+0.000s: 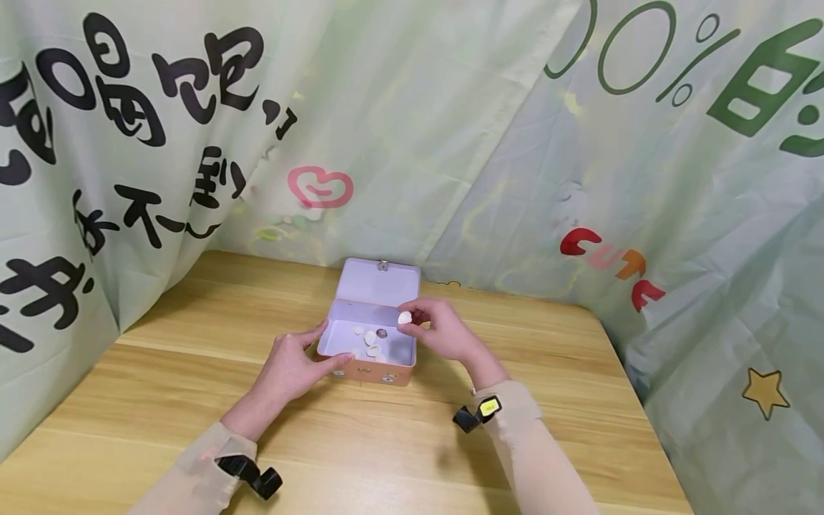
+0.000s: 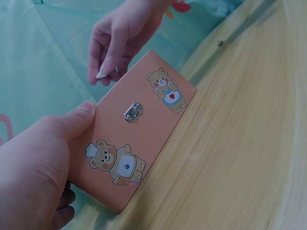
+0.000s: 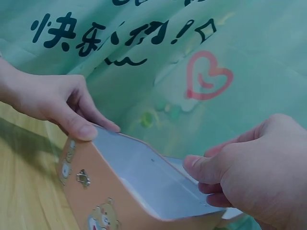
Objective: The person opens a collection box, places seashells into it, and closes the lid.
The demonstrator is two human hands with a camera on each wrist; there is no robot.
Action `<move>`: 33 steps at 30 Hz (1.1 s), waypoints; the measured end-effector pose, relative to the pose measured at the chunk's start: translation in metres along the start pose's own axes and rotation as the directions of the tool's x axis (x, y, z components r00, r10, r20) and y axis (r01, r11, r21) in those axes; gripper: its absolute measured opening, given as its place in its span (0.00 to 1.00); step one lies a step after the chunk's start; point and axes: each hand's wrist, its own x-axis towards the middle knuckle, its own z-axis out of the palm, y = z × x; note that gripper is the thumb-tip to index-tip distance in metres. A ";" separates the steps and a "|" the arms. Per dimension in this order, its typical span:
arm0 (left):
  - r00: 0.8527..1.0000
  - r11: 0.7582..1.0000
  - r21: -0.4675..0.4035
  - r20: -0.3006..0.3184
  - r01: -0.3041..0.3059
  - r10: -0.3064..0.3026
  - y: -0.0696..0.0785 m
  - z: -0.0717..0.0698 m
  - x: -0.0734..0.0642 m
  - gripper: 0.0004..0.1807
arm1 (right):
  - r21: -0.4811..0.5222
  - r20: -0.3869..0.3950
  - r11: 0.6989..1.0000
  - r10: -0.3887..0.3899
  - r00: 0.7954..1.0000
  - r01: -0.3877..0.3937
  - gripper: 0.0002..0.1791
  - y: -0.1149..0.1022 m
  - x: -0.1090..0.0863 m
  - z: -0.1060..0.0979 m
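A small tin box [image 1: 368,378], orange outside and lilac inside, stands on the table with its lid [image 1: 380,282] raised. My left hand [image 1: 290,366] holds its left end, thumb on the front rim and fingers at the side. Over the box's right side, my right hand [image 1: 444,332] pinches a small white shell-like piece [image 1: 404,317] between thumb and fingers. Several similar white pieces [image 1: 370,338] and a dark round piece [image 1: 382,333] lie inside. Teddy bear pictures [image 2: 127,165] and a metal clasp [image 2: 133,112] show on the front in the left wrist view.
The wooden table [image 1: 547,443] extends around the box on all sides. Behind it hangs a pale green printed curtain [image 1: 386,143], close to the lid. A wrist camera is strapped to each sleeve [image 1: 206,458].
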 end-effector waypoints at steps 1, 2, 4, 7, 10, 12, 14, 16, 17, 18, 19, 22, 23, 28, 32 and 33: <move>1.000 1.000 -0.001 0.002 0.001 -0.001 0.000 0.000 0.000 0.57 | -0.002 0.005 1.000 -0.005 1.000 0.005 0.16 0.000 0.002 0.002; 1.000 1.000 -0.001 0.002 0.000 0.000 0.000 0.000 0.000 0.57 | -0.001 0.010 1.000 -0.006 1.000 0.006 0.17 0.000 0.003 0.004; 1.000 1.000 -0.004 0.001 -0.002 0.002 0.001 0.000 0.000 0.57 | -0.005 0.018 1.000 -0.012 1.000 0.012 0.18 0.000 0.006 0.009; 1.000 1.000 -0.009 -0.004 -0.006 0.006 0.002 0.000 0.000 0.56 | 0.002 0.026 1.000 -0.019 0.999 0.019 0.18 0.001 0.010 0.016; 1.000 1.000 -0.010 -0.007 -0.010 0.010 0.001 0.000 0.000 0.56 | 0.017 0.027 1.000 -0.025 0.999 0.024 0.18 0.000 0.013 0.021; 1.000 1.000 -0.011 -0.005 -0.010 0.010 0.001 0.000 0.000 0.56 | 0.019 0.029 1.000 -0.020 0.999 0.019 0.17 -0.001 0.015 0.024; 1.000 1.000 -0.015 -0.006 -0.012 0.012 0.001 0.000 0.000 0.56 | 0.008 0.038 1.000 -0.018 0.999 0.018 0.17 -0.001 0.015 0.026; 1.000 1.000 -0.020 -0.008 -0.016 0.016 0.001 0.000 0.000 0.55 | -0.008 0.052 1.000 -0.020 0.998 0.020 0.16 -0.001 0.016 0.028; 1.000 1.000 -0.021 -0.009 -0.018 0.018 0.001 0.000 0.000 0.55 | -0.019 0.060 1.000 -0.020 0.998 0.021 0.16 0.000 0.017 0.029; 1.000 1.000 -0.022 -0.010 -0.021 0.020 0.001 -0.001 -0.001 0.55 | -0.026 0.068 0.999 -0.025 0.997 0.027 0.16 0.000 0.017 0.030; 1.000 0.999 -0.022 -0.010 -0.023 0.023 0.001 -0.001 -0.001 0.55 | -0.034 0.076 0.999 -0.028 0.997 0.031 0.16 0.000 0.018 0.031; 1.000 1.000 -0.017 -0.011 -0.026 0.026 0.000 -0.001 -0.001 0.55 | -0.053 0.091 0.998 -0.035 0.995 0.040 0.16 0.000 0.018 0.032; 1.000 1.000 -0.015 -0.010 -0.025 0.025 0.000 -0.001 -0.001 0.55 | -0.059 0.093 0.997 -0.036 0.995 0.042 0.16 -0.001 0.019 0.032; 1.000 1.000 -0.010 -0.002 -0.017 0.017 0.000 -0.001 -0.001 0.55 | -0.078 0.101 0.996 -0.041 0.994 0.049 0.15 -0.001 0.019 0.030; 1.000 1.000 -0.009 0.001 -0.014 0.014 0.000 0.000 0.000 0.56 | -0.085 0.107 0.996 -0.025 0.994 0.034 0.15 -0.001 0.018 0.025; 1.000 1.000 -0.009 0.001 -0.013 0.013 0.000 0.000 0.000 0.56 | -0.083 0.108 0.996 -0.020 0.994 0.029 0.15 -0.001 0.018 0.024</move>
